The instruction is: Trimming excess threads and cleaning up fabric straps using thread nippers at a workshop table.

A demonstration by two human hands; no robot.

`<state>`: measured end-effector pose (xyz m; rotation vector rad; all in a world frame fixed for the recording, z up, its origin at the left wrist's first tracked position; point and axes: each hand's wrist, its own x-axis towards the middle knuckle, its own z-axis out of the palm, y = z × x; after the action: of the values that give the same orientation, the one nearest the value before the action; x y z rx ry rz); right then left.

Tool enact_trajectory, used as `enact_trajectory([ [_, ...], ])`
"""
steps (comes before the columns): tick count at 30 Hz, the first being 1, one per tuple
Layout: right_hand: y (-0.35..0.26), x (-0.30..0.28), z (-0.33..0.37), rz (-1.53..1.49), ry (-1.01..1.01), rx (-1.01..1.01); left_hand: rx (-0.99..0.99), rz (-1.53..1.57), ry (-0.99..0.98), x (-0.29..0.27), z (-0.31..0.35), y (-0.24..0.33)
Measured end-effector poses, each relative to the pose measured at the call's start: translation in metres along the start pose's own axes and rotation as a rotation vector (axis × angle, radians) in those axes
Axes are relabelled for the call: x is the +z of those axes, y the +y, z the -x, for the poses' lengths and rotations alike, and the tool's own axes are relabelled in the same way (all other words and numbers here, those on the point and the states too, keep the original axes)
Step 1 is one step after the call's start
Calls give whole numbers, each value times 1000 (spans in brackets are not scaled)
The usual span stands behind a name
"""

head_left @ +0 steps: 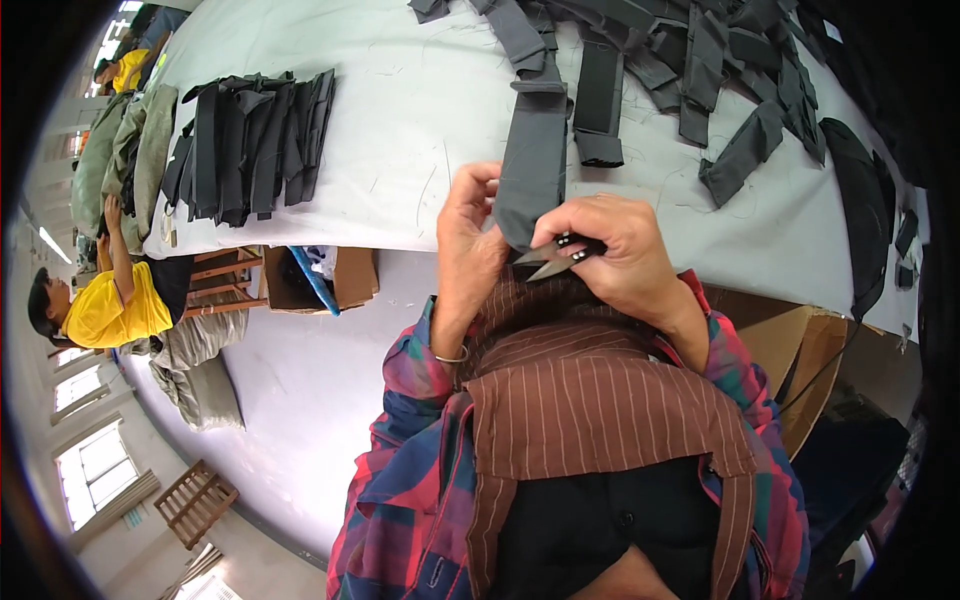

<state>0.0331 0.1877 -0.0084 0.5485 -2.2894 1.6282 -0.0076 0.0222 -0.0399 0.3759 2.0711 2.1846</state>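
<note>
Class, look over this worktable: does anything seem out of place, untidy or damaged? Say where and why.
Nothing looks clearly damaged. The heap of dark strips at the far right looks untidy, lying at mixed angles, unlike the neater row of strips on the left. Loose threads also litter the white cover.

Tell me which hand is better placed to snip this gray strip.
Probably the right hand: it holds the scissors, blades apart, near the gray strip; the left hand is at the strip's left edge.

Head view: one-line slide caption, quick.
Left hand holding a grey fabric strip at the edge of a white table, right hand holding small snips by the strip's lower end.
</note>
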Motion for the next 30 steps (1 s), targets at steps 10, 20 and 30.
enact_trajectory([
  [10, 12, 1, 11, 135, 33, -19, -300, 552, -99, 4, 5, 2],
  [20, 4, -16, 13, 7, 33, 185, -286, 502, -19, 10, 6, 8],
  [30, 12, -17, 16, 162, 273, 246, -312, 475, -22, 11, 8, 16],
])
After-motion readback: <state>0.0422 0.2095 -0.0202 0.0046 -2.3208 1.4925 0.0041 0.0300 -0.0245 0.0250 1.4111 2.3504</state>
